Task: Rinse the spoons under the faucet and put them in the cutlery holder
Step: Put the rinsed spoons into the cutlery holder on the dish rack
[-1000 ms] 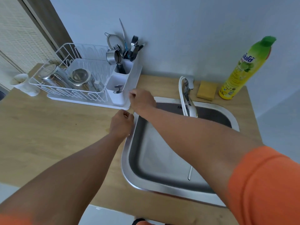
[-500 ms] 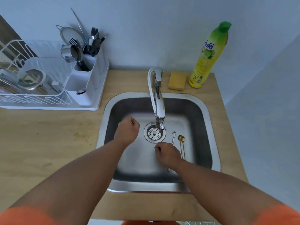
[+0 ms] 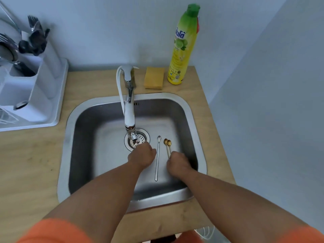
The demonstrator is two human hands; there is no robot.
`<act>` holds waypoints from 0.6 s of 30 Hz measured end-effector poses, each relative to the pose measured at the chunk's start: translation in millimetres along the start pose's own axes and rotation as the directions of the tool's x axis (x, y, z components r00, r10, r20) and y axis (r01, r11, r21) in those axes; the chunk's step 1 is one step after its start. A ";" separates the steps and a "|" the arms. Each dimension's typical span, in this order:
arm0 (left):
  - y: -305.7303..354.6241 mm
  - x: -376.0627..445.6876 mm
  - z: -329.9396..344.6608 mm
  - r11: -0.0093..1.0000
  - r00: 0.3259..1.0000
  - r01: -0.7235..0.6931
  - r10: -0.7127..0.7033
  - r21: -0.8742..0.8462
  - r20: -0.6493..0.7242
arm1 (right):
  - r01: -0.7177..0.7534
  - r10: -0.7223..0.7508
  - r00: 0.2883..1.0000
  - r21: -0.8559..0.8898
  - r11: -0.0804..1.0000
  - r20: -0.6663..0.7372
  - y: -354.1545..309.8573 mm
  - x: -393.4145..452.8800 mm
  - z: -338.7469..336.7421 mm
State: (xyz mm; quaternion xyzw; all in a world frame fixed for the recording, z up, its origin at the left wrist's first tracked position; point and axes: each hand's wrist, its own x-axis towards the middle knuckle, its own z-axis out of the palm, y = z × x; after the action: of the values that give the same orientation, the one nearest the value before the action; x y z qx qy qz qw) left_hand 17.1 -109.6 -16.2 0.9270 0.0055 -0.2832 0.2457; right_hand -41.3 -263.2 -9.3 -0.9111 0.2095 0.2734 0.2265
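Reaching down into the steel sink (image 3: 196, 123), both of your hands sit low over its floor, on either side of a long silver spoon (image 3: 157, 160) that lies flat and untouched between them. Your left hand (image 3: 142, 157) is curled loosely, fingers drawn in, just in front of the drain strainer (image 3: 142, 137) and below the faucet (image 3: 129, 109) spout; it grips nothing that shows. Your right hand (image 3: 177, 163) is bunched over the handles of two gold spoons (image 3: 167, 145), whose bowls lie side by side on the sink floor just beyond your knuckles; whether the fingers have actually closed on those handles cannot be told, since the hand covers them. No water shows at the spout. On the wooden desk (image 3: 35, 163) the white cutlery holder (image 3: 36, 95) stands at the far left, well apart from the spoons, with forks and other utensils upright in it. Behind the sink a yellow sponge (image 3: 154, 80) lies just beside a dish soap bottle (image 3: 183, 48).
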 end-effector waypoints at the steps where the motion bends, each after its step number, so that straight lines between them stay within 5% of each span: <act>1: 2.4 -0.2 5.6 1.000 1.000 0.000 0.000 0.030 0.003 | -0.010 0.010 1.000 -0.001 1.000 0.002 0.3 1.0 -0.7; 18: 38.3 -2.1 44.2 0.983 0.985 0.122 -0.136 0.136 0.104 | -0.024 0.024 1.000 -0.021 0.999 -0.004 -14.4 16.9 -8.5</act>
State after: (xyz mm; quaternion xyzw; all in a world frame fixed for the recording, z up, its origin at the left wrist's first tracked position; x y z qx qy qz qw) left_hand -2.0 -163.3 -29.5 0.9212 0.0334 -0.3502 0.1661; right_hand -17.8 -260.4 -8.7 -0.9114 0.2181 0.2764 0.2132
